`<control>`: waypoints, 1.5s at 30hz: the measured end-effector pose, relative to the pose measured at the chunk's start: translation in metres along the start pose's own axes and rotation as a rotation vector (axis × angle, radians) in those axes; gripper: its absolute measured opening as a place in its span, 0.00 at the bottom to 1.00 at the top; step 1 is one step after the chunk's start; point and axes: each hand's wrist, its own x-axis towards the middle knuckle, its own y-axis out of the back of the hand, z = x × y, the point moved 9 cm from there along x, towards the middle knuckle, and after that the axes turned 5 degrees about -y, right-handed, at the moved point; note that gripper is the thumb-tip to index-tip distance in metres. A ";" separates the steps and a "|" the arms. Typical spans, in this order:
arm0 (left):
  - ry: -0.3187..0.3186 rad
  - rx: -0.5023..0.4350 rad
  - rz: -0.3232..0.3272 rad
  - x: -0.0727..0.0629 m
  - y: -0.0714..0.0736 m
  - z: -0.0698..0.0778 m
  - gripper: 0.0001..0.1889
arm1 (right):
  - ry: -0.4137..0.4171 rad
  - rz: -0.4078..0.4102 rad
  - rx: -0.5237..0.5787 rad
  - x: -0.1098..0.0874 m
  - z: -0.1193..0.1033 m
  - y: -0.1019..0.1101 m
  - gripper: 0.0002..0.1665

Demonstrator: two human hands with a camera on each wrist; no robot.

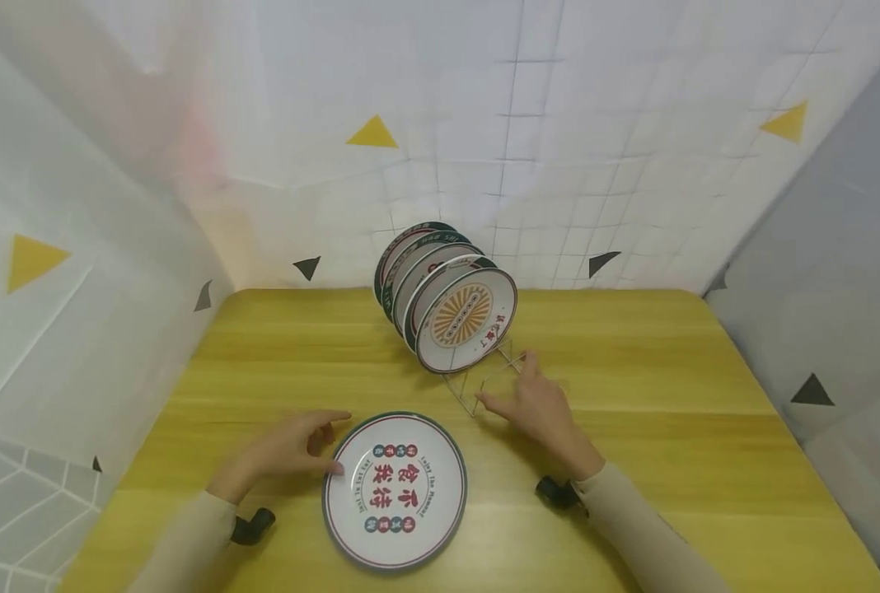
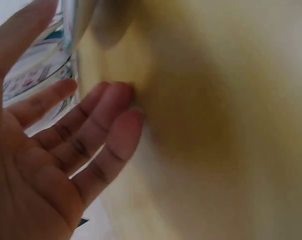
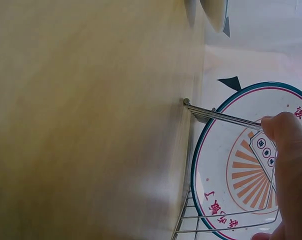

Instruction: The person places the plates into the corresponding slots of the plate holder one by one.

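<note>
A white plate (image 1: 399, 527) with red lettering and a dark green rim lies flat on the table. My left hand (image 1: 292, 449) is at its left edge, thumb at the rim, other fingers loosely bent; in the left wrist view the left hand (image 2: 56, 145) shows nothing in its palm. My right hand (image 1: 540, 408) holds the front end of a wire plate rack (image 1: 461, 395), thumb and index finger on opposite sides. In the right wrist view, the right hand (image 3: 291, 175) covers part of the wires. Several plates stand tilted in the rack, the front plate (image 1: 465, 321) bearing an orange sunburst.
The wooden table (image 1: 670, 461) reaches a white sheeted wall (image 1: 440, 99) behind the rack. Sheets also rise at both sides, with yellow and black triangles on them. A dark wrist-camera piece (image 1: 253, 527) sits by the left cuff.
</note>
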 end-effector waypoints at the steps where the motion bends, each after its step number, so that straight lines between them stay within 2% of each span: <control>1: -0.018 -0.025 -0.005 -0.001 -0.005 0.002 0.44 | -0.002 -0.001 0.000 -0.001 0.001 0.000 0.64; 5: -0.069 -0.093 -0.003 0.000 -0.017 0.010 0.42 | -0.005 0.003 0.000 -0.003 0.003 0.000 0.64; 10: -0.055 -0.108 -0.014 0.004 -0.024 0.011 0.43 | -0.007 0.009 -0.003 -0.002 0.003 0.002 0.64; 29: -0.016 -0.174 -0.040 0.003 -0.028 0.007 0.39 | 0.002 0.003 -0.013 0.001 -0.001 0.002 0.63; 45: -0.005 -0.196 -0.019 0.008 -0.030 0.006 0.33 | 0.005 -0.007 -0.022 0.003 -0.001 0.000 0.65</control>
